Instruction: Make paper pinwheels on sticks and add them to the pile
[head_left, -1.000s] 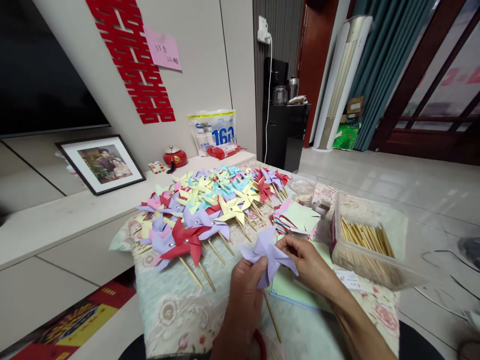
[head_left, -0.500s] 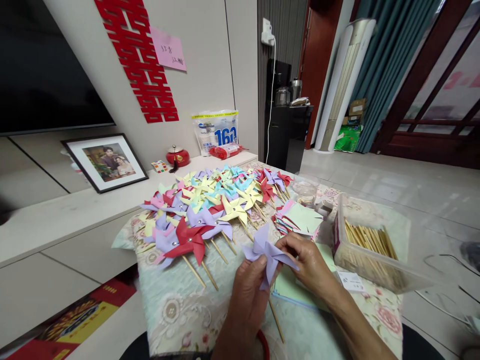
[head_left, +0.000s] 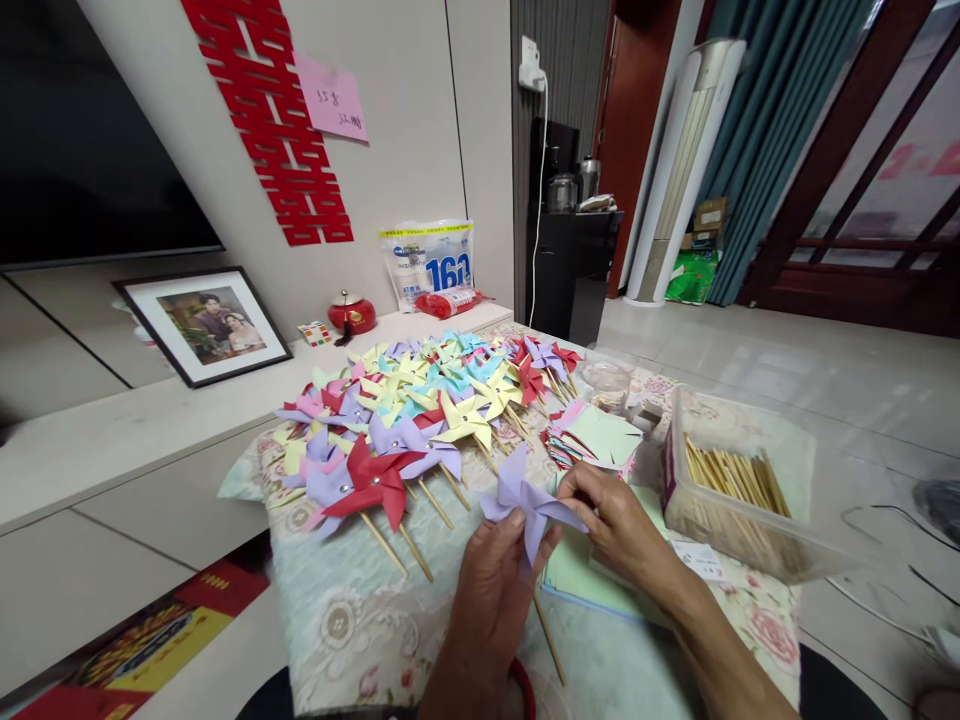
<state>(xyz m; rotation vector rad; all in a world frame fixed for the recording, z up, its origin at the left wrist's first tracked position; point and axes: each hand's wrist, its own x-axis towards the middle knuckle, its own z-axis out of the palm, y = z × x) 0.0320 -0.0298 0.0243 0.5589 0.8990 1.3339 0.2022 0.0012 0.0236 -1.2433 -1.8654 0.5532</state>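
- The left hand (head_left: 487,590) has its grip clenched on a purple pinwheel (head_left: 529,500), thumb and fingers pinching the paper at and below the hub, with the wooden stick (head_left: 547,640) running down past the palm toward the person.
- The right hand (head_left: 619,525) pinches the pinwheel's right blade tip; its grip is closed on the paper too. The pinwheel is held just above the table (head_left: 345,620), in front of the pile of finished pinwheels (head_left: 420,410).
- Risk, as I judge it: the blades are thin paper, so a hard pinch or tug from the right hand could crease or tear a tip, or pull a fold off the hub.
- The stick is carried only by the left hand's pinch; if that loosens, the head could slip round or the stick drop onto the green paper sheets (head_left: 581,565) below.
- The box of sticks (head_left: 731,495) sits close beside the right forearm, and a sideways elbow move could knock it. The stack of cut paper squares (head_left: 596,440) lies just beyond the right hand and could be scattered likewise.
- Against the picture half a second back: the pinwheel sits a little lower and flatter, its upper blade less raised; both hands keep the same hold, and the pile and box lie where they were.
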